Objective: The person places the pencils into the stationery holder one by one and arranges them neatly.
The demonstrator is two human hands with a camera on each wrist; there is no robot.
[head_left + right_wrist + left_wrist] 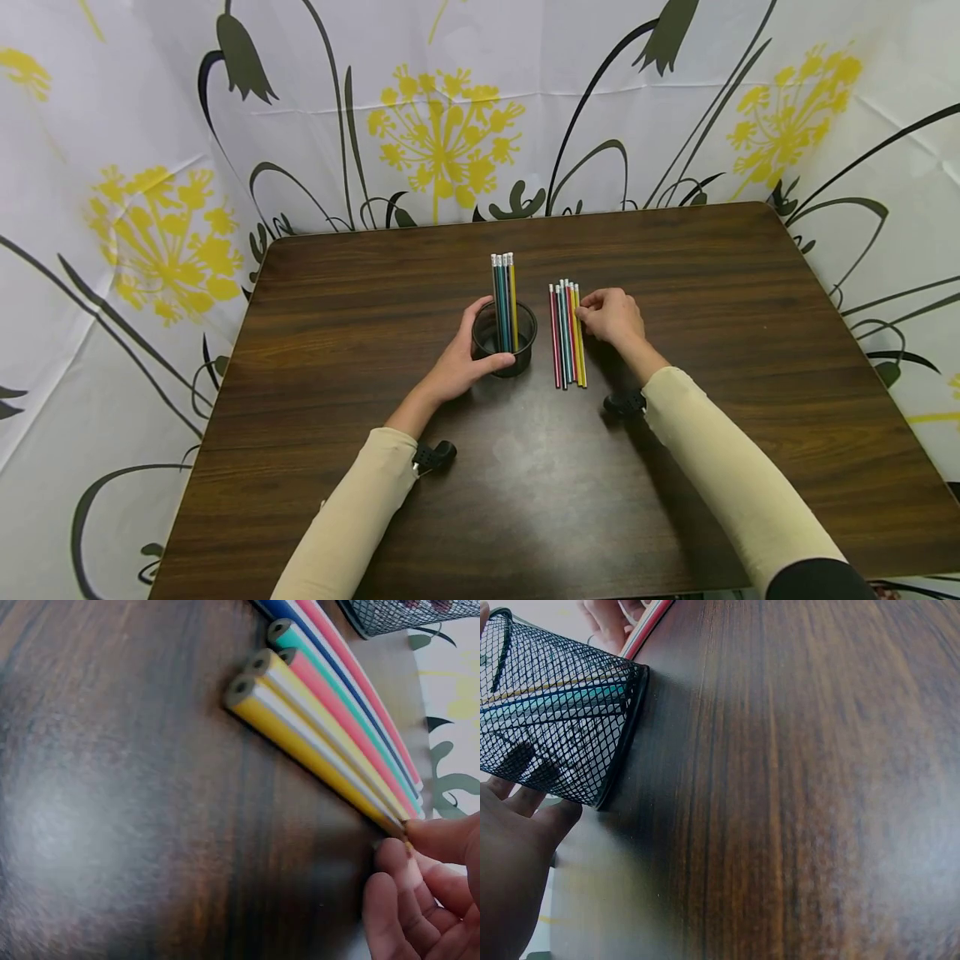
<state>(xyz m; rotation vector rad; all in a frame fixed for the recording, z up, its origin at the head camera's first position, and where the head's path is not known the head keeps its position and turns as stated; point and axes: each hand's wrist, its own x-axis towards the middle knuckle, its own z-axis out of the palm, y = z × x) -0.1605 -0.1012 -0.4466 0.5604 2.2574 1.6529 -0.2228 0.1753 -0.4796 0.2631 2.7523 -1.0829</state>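
left hand (459, 358) curved round a round black wire-mesh cup (517, 365), thumb along near rim, fingers on far left side; grip as wide as the cup. inside, a bunch of teal, dark and yellow pencils with white-tipped tops (504, 292), standing upright. cup rests on a dark brown wood-grain table (360, 333).

just right of cup: a flat row of red, blue, green and yellow pencils (564, 333), side by side, white tips at far end. right hand (615, 318) at row's right edge, narrow pinch, thumb and fingertips holding the outermost yellow pencil (582, 358) near its far end.
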